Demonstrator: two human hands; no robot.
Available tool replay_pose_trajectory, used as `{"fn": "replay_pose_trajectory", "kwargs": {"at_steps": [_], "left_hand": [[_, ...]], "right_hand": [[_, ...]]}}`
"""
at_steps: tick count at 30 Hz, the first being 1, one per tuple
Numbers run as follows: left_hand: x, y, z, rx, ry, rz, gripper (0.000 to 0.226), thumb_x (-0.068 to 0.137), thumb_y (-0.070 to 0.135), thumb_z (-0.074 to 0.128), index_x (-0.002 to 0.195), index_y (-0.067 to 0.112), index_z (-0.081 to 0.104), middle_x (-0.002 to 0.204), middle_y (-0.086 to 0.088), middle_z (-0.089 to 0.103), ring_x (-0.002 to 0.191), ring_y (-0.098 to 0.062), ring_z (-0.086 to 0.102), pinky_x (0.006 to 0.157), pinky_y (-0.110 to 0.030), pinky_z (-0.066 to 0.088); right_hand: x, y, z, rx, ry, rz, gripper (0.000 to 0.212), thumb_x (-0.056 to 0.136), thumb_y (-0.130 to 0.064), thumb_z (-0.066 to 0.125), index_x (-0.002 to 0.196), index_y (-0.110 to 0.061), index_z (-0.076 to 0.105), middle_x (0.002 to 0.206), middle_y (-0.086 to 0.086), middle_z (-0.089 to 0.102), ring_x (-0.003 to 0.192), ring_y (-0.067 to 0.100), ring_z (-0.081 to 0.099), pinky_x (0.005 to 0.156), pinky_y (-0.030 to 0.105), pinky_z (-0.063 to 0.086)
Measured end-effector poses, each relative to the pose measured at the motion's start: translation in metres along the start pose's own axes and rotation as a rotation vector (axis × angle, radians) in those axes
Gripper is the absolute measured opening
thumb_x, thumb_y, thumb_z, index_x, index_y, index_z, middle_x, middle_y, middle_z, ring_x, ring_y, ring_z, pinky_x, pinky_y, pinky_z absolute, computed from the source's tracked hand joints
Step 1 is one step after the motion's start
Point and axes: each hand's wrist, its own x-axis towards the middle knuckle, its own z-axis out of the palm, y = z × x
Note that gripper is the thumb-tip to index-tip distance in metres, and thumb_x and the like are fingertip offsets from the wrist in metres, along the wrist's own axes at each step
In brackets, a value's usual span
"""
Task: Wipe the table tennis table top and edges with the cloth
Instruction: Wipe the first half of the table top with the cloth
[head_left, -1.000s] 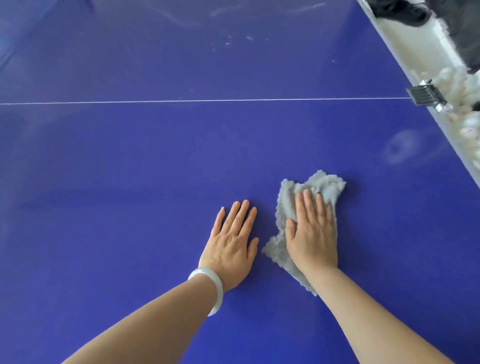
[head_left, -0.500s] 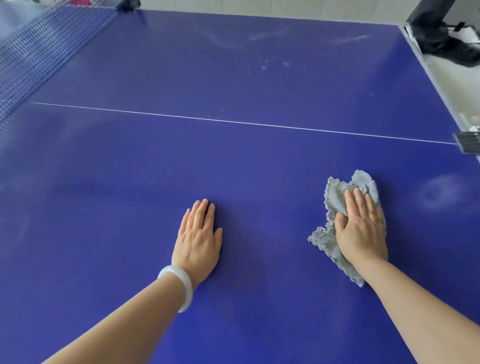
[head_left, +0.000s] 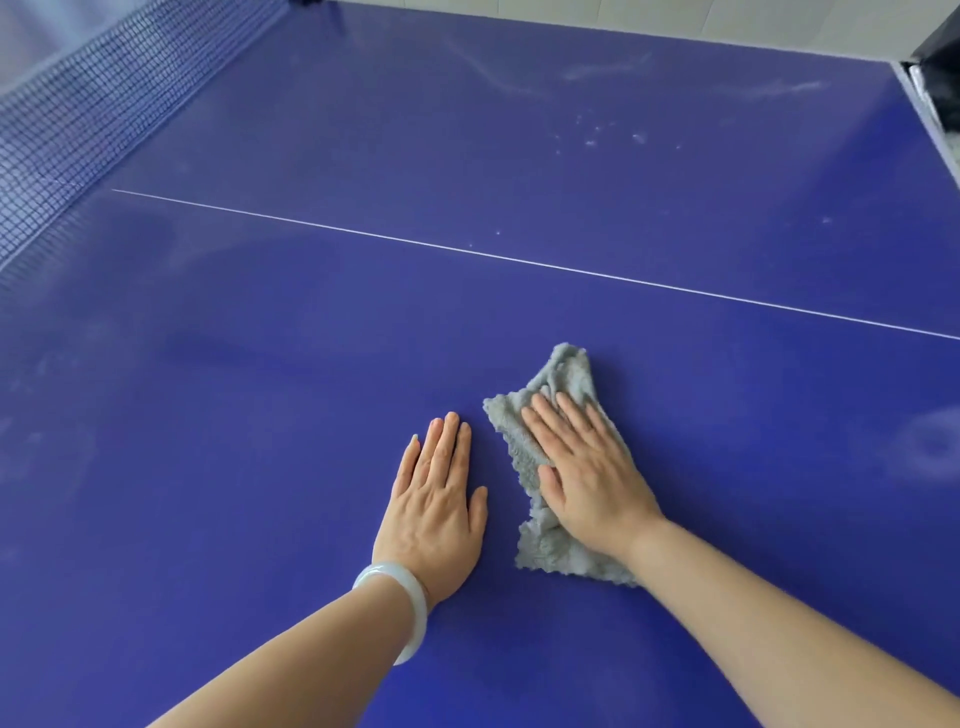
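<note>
Cloth (head_left: 563, 374): gray, on the blue counter (head_left: 260, 467).
My right hand (head_left: 592, 478): flat, pressing the cloth.
My left hand (head_left: 436, 504): flat, holds nothing.

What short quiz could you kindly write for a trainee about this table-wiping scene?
1. True or false: the right hand presses the grey cloth flat on the table.
2. Where in the view is the net? A: upper left; B: upper right; C: under the cloth.
3. Fill in: the left hand rests flat on the table, and its wrist wears a white ____.
Key: 1 true; 2 A; 3 bangle.
</note>
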Motion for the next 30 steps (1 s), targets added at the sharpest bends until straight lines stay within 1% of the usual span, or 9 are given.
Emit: {"fn": "replay_pose_trajectory", "kwargs": {"at_steps": [2, 7, 9, 15, 18, 23, 26, 28, 30], "left_hand": [[0.002, 0.0, 0.001, -0.008, -0.002, -0.004, 0.066, 0.095, 0.042, 0.002, 0.154, 0.013, -0.01, 0.16, 0.002, -0.02, 0.147, -0.013, -0.024, 0.119, -0.032, -0.017], [0.028, 0.0, 0.003, -0.031, 0.04, -0.106, 0.067, 0.095, 0.042, -0.002, 0.155, 0.013, -0.012, 0.161, 0.001, -0.02, 0.147, -0.012, -0.025, 0.121, -0.034, -0.014], [0.036, 0.001, 0.005, -0.026, 0.039, -0.132, 0.067, 0.095, 0.041, -0.004, 0.155, 0.012, -0.013, 0.161, 0.0, -0.021, 0.147, -0.013, -0.025, 0.121, -0.036, -0.013], [0.036, 0.002, 0.006, -0.01, 0.017, -0.13, 0.065, 0.096, 0.041, -0.004, 0.153, 0.011, -0.013, 0.161, -0.001, -0.021, 0.146, -0.014, -0.027, 0.121, -0.036, -0.014], [0.038, 0.003, 0.004, -0.035, 0.012, -0.145, 0.067, 0.094, 0.042, -0.003, 0.154, 0.014, -0.014, 0.161, 0.002, -0.021, 0.146, -0.011, -0.027, 0.121, -0.035, -0.014], [0.037, 0.002, 0.006, -0.067, 0.035, -0.15, 0.066, 0.096, 0.042, 0.002, 0.154, 0.015, -0.012, 0.162, 0.003, -0.018, 0.148, -0.01, -0.022, 0.122, -0.035, -0.01], [0.038, 0.001, 0.008, -0.051, 0.031, -0.151, 0.066, 0.096, 0.041, 0.001, 0.154, 0.014, -0.013, 0.162, 0.003, -0.019, 0.148, -0.011, -0.023, 0.122, -0.036, -0.011], [0.037, 0.001, 0.007, -0.035, 0.021, -0.15, 0.066, 0.095, 0.042, -0.001, 0.154, 0.014, -0.014, 0.161, 0.003, -0.02, 0.147, -0.01, -0.025, 0.121, -0.035, -0.013], [0.037, 0.0, 0.007, -0.028, 0.017, -0.144, 0.065, 0.095, 0.042, -0.002, 0.153, 0.015, -0.017, 0.161, 0.003, -0.022, 0.146, -0.009, -0.027, 0.12, -0.033, -0.017]], "right_hand": [[0.019, 0.036, -0.005, -0.027, -0.039, -0.031, 0.061, 0.098, -0.034, 0.027, 0.157, -0.023, 0.019, 0.165, -0.006, 0.011, 0.153, 0.015, 0.006, 0.125, 0.04, 0.008], [0.06, 0.057, -0.011, -0.011, 0.063, 0.66, 0.062, 0.101, -0.032, 0.03, 0.159, -0.015, 0.014, 0.166, 0.005, 0.01, 0.153, 0.024, 0.005, 0.125, 0.042, 0.002], [0.072, 0.025, -0.002, -0.02, 0.082, 0.561, 0.063, 0.1, -0.031, 0.03, 0.158, -0.013, 0.015, 0.166, 0.006, 0.01, 0.153, 0.025, 0.005, 0.125, 0.043, 0.0], [0.122, 0.002, -0.006, 0.03, -0.047, -0.095, 0.059, 0.102, -0.032, 0.029, 0.158, -0.022, 0.016, 0.166, -0.005, 0.01, 0.153, 0.015, 0.003, 0.125, 0.037, -0.002], [0.144, 0.03, -0.007, 0.048, -0.011, 0.016, 0.058, 0.103, -0.034, 0.034, 0.158, -0.023, 0.018, 0.166, -0.004, 0.012, 0.153, 0.015, 0.005, 0.125, 0.036, 0.0], [0.107, 0.104, -0.012, 0.036, 0.109, 0.557, 0.058, 0.103, -0.034, 0.033, 0.157, -0.016, 0.023, 0.165, 0.004, 0.017, 0.153, 0.021, 0.01, 0.124, 0.042, 0.004], [0.095, 0.08, -0.012, 0.054, 0.144, 0.827, 0.06, 0.102, -0.032, 0.031, 0.157, -0.01, 0.021, 0.165, 0.009, 0.017, 0.152, 0.028, 0.011, 0.124, 0.046, 0.004], [0.093, 0.032, -0.006, 0.079, 0.159, 0.807, 0.061, 0.101, -0.031, 0.032, 0.157, -0.008, 0.021, 0.164, 0.011, 0.017, 0.152, 0.029, 0.01, 0.124, 0.047, 0.002], [0.082, -0.012, 0.004, 0.072, 0.13, 0.558, 0.062, 0.101, -0.032, 0.032, 0.157, -0.009, 0.02, 0.165, 0.01, 0.015, 0.153, 0.028, 0.007, 0.124, 0.045, 0.001]]}}
